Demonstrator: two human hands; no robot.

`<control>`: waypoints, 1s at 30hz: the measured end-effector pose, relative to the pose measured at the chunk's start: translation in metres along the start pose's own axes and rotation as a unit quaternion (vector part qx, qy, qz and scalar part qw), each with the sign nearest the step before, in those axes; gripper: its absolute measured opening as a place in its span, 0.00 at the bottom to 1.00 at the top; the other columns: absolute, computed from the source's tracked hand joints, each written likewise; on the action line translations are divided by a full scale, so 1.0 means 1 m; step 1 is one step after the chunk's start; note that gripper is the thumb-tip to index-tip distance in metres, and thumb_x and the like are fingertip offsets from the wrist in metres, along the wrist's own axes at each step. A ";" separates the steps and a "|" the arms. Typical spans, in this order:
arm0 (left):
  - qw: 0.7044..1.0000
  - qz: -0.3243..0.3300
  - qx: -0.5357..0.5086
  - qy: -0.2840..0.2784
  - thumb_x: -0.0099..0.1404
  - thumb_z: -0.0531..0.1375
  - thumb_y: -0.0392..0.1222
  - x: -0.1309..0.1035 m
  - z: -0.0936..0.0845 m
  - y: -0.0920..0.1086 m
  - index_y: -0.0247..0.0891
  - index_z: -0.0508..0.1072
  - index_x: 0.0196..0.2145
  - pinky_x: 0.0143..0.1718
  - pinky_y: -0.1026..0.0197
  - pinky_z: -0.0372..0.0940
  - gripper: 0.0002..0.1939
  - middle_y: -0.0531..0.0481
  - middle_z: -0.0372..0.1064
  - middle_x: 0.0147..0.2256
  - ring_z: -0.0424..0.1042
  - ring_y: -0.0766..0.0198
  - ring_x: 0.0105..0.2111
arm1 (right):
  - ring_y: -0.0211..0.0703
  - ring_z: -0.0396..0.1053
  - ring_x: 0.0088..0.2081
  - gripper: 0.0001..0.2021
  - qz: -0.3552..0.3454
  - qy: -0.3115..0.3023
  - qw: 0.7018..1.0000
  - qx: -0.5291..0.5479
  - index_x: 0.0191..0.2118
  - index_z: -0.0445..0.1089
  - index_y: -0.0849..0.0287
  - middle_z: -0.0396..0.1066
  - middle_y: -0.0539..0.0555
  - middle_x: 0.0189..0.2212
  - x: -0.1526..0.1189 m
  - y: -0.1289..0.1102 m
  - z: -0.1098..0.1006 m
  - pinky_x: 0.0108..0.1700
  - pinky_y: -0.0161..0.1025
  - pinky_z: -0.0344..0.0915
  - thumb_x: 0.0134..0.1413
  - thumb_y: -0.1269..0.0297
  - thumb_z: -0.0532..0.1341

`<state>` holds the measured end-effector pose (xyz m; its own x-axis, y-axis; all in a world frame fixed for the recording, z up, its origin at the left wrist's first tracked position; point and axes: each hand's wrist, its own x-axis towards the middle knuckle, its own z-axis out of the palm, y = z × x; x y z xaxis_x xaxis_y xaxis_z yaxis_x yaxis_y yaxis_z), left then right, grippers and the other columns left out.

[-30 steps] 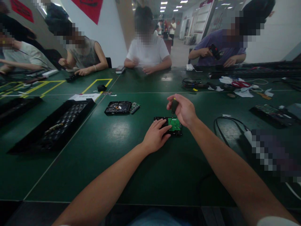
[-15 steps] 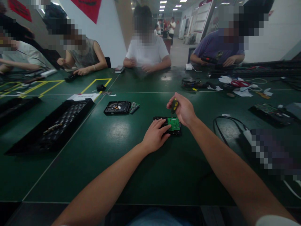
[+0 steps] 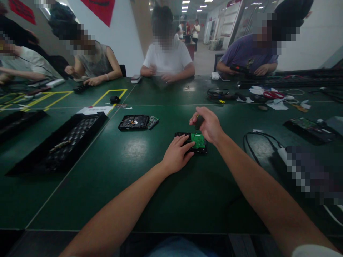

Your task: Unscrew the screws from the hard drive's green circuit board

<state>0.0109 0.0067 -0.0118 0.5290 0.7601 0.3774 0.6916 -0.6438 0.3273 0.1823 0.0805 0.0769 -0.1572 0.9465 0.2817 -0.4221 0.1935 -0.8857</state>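
A black hard drive [image 3: 203,151] with a green circuit board [image 3: 199,141] on its upper face lies flat on the table in front of me. Across its left part rests my left hand [image 3: 177,151], fingers spread and touching the drive and the board's edge. Just above the board, my right hand [image 3: 209,125] is closed around a screwdriver [image 3: 198,122] with a dark and yellow handle, held roughly upright. My fingers partly cover the handle, and I cannot make out where the tip meets the board.
Left of centre lie another hard drive [image 3: 133,122] and a loose circuit board [image 3: 153,122]. A long black tray [image 3: 29,159] with parts stands farther left. On the right are a cable [image 3: 248,142] and another drive [image 3: 308,130]. Several people sit across the green table [image 3: 150,200].
My right hand has turned slightly around the screwdriver, and less yellow of the handle shows. My left hand and the hard drive stay in place.
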 end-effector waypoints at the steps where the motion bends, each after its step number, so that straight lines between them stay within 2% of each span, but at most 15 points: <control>1: 1.000 0.000 0.000 -0.001 0.76 0.61 0.47 0.000 0.000 0.000 0.41 0.73 0.65 0.72 0.34 0.54 0.23 0.37 0.61 0.70 0.58 0.44 0.72 | 0.40 0.72 0.31 0.19 0.011 -0.004 1.000 0.000 0.29 0.71 0.54 0.71 0.48 0.27 0.001 -0.001 -0.001 0.38 0.40 0.70 0.57 0.46 0.72; 4: 1.000 -0.001 0.002 0.000 0.76 0.61 0.47 0.000 0.001 -0.001 0.41 0.72 0.65 0.72 0.34 0.54 0.23 0.38 0.61 0.71 0.58 0.44 0.73 | 0.40 0.72 0.32 0.22 0.033 -0.002 0.999 0.005 0.31 0.73 0.54 0.72 0.49 0.29 0.004 -0.002 -0.005 0.39 0.40 0.71 0.56 0.39 0.71; 7: 1.000 0.000 0.002 0.001 0.76 0.61 0.47 -0.001 0.002 -0.001 0.42 0.73 0.65 0.73 0.35 0.54 0.23 0.38 0.61 0.71 0.58 0.44 0.72 | 0.39 0.69 0.28 0.27 0.029 0.006 0.999 0.014 0.29 0.72 0.54 0.67 0.48 0.24 0.005 0.000 -0.005 0.38 0.40 0.70 0.58 0.32 0.65; 9: 1.000 0.000 0.002 0.002 0.76 0.61 0.47 0.000 0.002 -0.001 0.42 0.73 0.65 0.73 0.35 0.54 0.23 0.38 0.61 0.70 0.58 0.44 0.72 | 0.39 0.67 0.26 0.29 0.023 -0.004 1.000 0.018 0.28 0.71 0.54 0.64 0.47 0.22 0.004 0.002 -0.003 0.37 0.41 0.70 0.60 0.30 0.62; 13: 1.000 0.000 0.001 0.001 0.76 0.61 0.47 0.000 0.001 0.000 0.41 0.73 0.65 0.72 0.34 0.54 0.23 0.37 0.61 0.70 0.58 0.44 0.72 | 0.37 0.65 0.24 0.23 0.011 -0.019 1.000 0.003 0.28 0.69 0.54 0.63 0.45 0.20 0.000 0.004 0.002 0.36 0.40 0.68 0.60 0.39 0.68; 16: 1.000 0.001 0.000 0.003 0.76 0.61 0.47 0.000 0.001 0.000 0.42 0.73 0.65 0.72 0.34 0.55 0.23 0.38 0.61 0.70 0.58 0.44 0.72 | 0.38 0.66 0.24 0.19 -0.002 -0.007 1.000 -0.010 0.30 0.66 0.53 0.64 0.43 0.20 -0.002 0.003 0.003 0.35 0.40 0.69 0.57 0.46 0.72; 19: 1.000 0.001 0.001 0.004 0.76 0.61 0.47 0.000 0.002 -0.001 0.42 0.73 0.65 0.72 0.33 0.55 0.23 0.38 0.61 0.70 0.59 0.44 0.72 | 0.40 0.71 0.28 0.20 0.005 0.005 1.000 -0.013 0.30 0.66 0.52 0.69 0.45 0.24 -0.002 -0.001 0.001 0.38 0.41 0.71 0.58 0.45 0.72; 23: 1.000 0.002 0.006 0.001 0.76 0.61 0.47 0.000 0.003 -0.002 0.41 0.72 0.66 0.73 0.34 0.54 0.24 0.37 0.61 0.70 0.58 0.44 0.72 | 0.40 0.74 0.34 0.17 0.029 -0.031 0.999 -0.013 0.31 0.71 0.54 0.74 0.48 0.31 0.000 -0.006 -0.006 0.45 0.42 0.72 0.57 0.48 0.73; 27: 1.000 -0.002 0.005 -0.001 0.76 0.61 0.48 0.000 0.002 -0.001 0.41 0.73 0.65 0.73 0.35 0.54 0.24 0.37 0.61 0.70 0.58 0.44 0.72 | 0.40 0.72 0.33 0.16 0.025 -0.030 0.999 -0.008 0.32 0.75 0.55 0.71 0.48 0.29 0.002 -0.007 -0.008 0.44 0.40 0.72 0.58 0.47 0.71; 30: 1.000 -0.003 0.005 -0.004 0.76 0.60 0.48 0.000 0.001 -0.001 0.41 0.73 0.65 0.73 0.35 0.54 0.23 0.37 0.61 0.70 0.58 0.44 0.72 | 0.40 0.69 0.29 0.18 0.030 -0.021 0.999 -0.003 0.30 0.74 0.54 0.67 0.47 0.24 0.002 -0.006 -0.006 0.43 0.42 0.72 0.60 0.45 0.67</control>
<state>0.0109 0.0070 -0.0127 0.5289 0.7643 0.3688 0.6996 -0.6387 0.3204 0.1900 0.0833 0.0802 -0.2196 0.9450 0.2422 -0.4050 0.1376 -0.9039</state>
